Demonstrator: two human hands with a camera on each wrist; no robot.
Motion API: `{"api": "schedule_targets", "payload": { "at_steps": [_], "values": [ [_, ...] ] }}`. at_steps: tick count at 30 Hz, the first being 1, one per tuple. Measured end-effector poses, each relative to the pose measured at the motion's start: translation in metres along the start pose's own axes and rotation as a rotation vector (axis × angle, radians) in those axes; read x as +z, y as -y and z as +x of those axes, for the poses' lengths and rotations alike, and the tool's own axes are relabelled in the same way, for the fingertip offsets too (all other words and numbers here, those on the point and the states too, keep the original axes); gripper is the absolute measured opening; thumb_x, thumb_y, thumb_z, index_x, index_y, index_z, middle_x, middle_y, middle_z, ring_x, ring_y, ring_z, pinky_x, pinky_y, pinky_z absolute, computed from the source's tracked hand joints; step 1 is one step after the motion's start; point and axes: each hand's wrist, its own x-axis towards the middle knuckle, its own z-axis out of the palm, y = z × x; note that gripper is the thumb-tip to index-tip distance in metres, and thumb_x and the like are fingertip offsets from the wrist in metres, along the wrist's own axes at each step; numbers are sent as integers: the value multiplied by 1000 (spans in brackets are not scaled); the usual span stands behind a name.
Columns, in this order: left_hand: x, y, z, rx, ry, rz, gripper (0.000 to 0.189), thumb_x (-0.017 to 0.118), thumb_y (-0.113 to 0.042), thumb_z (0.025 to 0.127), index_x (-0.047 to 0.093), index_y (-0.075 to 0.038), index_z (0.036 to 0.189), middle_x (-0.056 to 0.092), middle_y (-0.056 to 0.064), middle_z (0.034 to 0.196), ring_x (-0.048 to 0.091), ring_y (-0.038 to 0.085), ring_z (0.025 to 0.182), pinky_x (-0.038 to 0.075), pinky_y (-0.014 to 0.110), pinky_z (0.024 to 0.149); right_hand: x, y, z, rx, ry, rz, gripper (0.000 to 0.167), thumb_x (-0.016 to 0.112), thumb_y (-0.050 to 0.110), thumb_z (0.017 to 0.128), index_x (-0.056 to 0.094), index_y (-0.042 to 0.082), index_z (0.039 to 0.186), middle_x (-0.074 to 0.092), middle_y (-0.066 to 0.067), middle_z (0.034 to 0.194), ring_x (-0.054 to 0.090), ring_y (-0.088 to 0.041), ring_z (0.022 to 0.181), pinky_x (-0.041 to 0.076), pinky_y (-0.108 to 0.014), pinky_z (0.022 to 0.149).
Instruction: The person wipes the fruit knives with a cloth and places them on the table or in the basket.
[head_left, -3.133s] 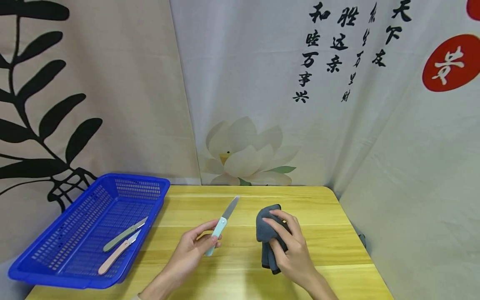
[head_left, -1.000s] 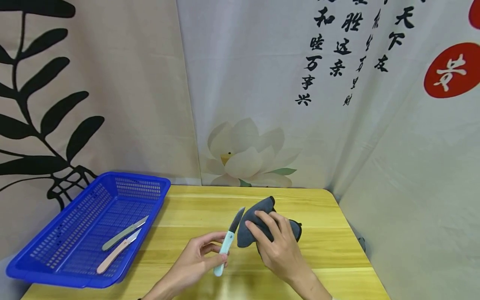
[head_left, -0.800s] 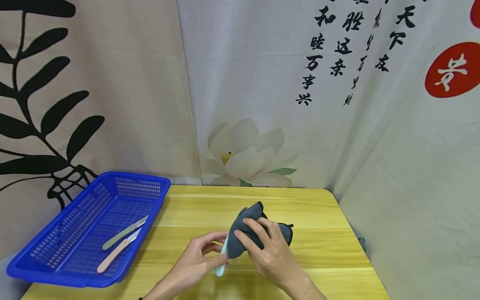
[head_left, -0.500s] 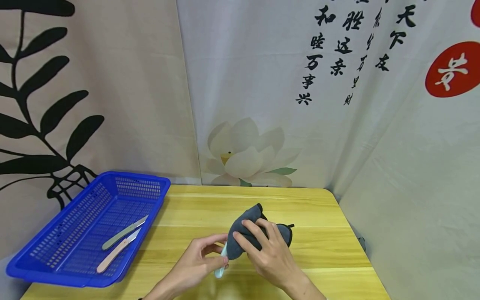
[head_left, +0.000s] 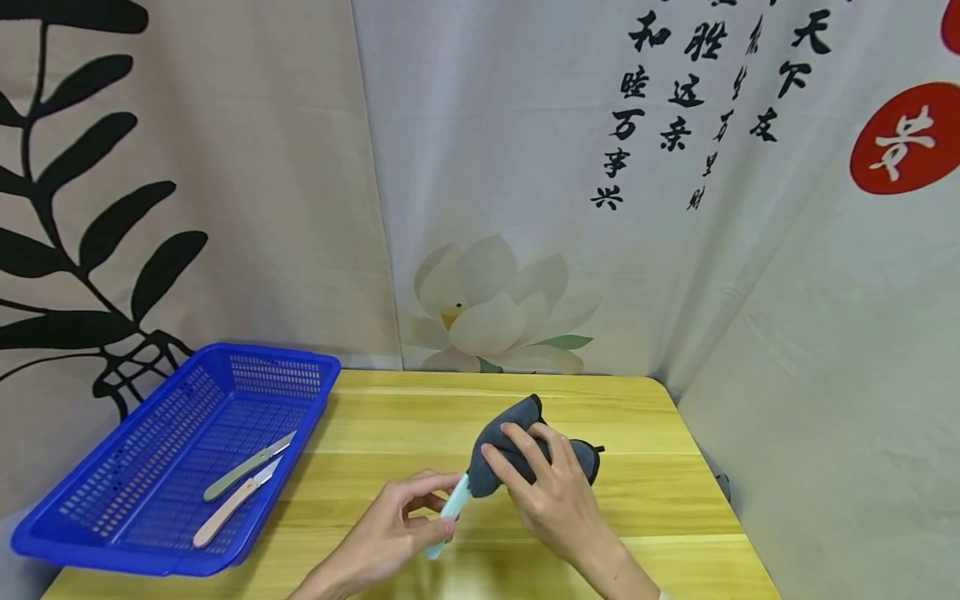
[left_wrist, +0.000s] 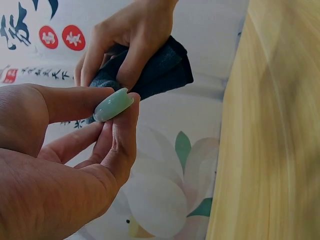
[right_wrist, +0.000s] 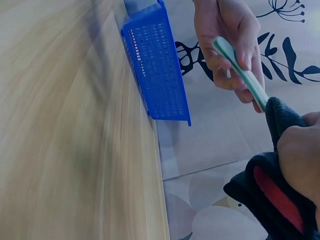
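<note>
My left hand (head_left: 401,521) pinches the pale mint handle of a small folding knife (head_left: 454,500) between thumb and fingers, above the table. The blade is hidden under a dark grey cloth (head_left: 504,442) with black edging. My right hand (head_left: 551,492) grips this cloth, its fingers spread over the folds where it wraps the blade. In the left wrist view the handle's butt end (left_wrist: 114,105) points toward the camera. The right wrist view shows the handle (right_wrist: 240,72) running from the left hand into the bunched cloth (right_wrist: 285,117).
A blue plastic basket (head_left: 180,565) stands at the table's left. Inside lie a knife with a green handle (head_left: 236,477) and one with a pinkish handle (head_left: 228,512), blades out. The wooden table (head_left: 637,467) ends at a printed curtain (head_left: 480,167) behind.
The bare blade of a second ago is now covered by the cloth. Since half a second ago, the right hand and cloth have slid up and right, exposing more of the handle.
</note>
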Motion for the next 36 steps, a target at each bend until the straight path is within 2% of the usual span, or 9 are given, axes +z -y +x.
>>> {"api": "schedule_targets", "payload": {
  "at_steps": [9, 15, 20, 23, 27, 31, 36],
  "values": [
    [-1, 2, -2, -19, 2, -13, 49, 74, -9, 107, 66, -6, 156, 66, 24, 150, 68, 33, 120, 65, 32, 88, 0, -15, -2, 46, 4, -43, 44, 36, 27, 123, 74, 22, 145, 68, -17, 147, 62, -41, 119, 61, -54, 91],
    [-1, 2, -4, -48, -27, -25, 52, 76, -9, 106, 65, -4, 157, 68, 23, 147, 72, 26, 114, 66, 32, 85, -2, -25, -2, 69, -6, -67, 43, 37, 26, 123, 76, 19, 142, 69, -19, 146, 62, -43, 117, 59, -55, 91],
    [-2, 1, -8, -43, -50, -35, 55, 76, -9, 106, 62, -2, 159, 69, 24, 143, 78, 22, 106, 67, 31, 85, -5, -30, -3, 111, -20, -56, 43, 38, 23, 123, 76, 17, 141, 67, -20, 146, 60, -42, 116, 57, -57, 92],
    [-3, 0, -8, -40, -69, -35, 56, 76, -10, 106, 60, -2, 159, 69, 23, 142, 79, 22, 104, 67, 32, 84, -7, -26, -1, 102, -57, -28, 41, 41, 21, 120, 76, 16, 143, 67, -21, 146, 60, -42, 116, 56, -57, 92],
    [-3, -1, -6, -51, -94, -34, 57, 77, -10, 106, 60, -2, 159, 68, 23, 144, 79, 22, 104, 67, 31, 83, -7, -14, 5, 44, -115, 9, 37, 48, 20, 119, 76, 16, 143, 69, -20, 146, 61, -40, 114, 57, -55, 89],
    [-1, -1, -4, -60, -94, -30, 56, 77, -11, 106, 61, -2, 159, 68, 23, 145, 78, 24, 106, 67, 31, 82, -6, 2, 8, 0, -105, 50, 37, 47, 22, 120, 76, 19, 143, 70, -16, 147, 61, -36, 115, 57, -52, 89],
    [0, -3, -2, -40, -76, 1, 56, 76, -13, 107, 60, -1, 160, 67, 22, 147, 78, 20, 110, 67, 30, 84, -3, 16, 8, -42, -58, 65, 38, 44, 23, 120, 76, 22, 141, 69, -13, 148, 61, -36, 118, 58, -51, 92]
  ]
}}
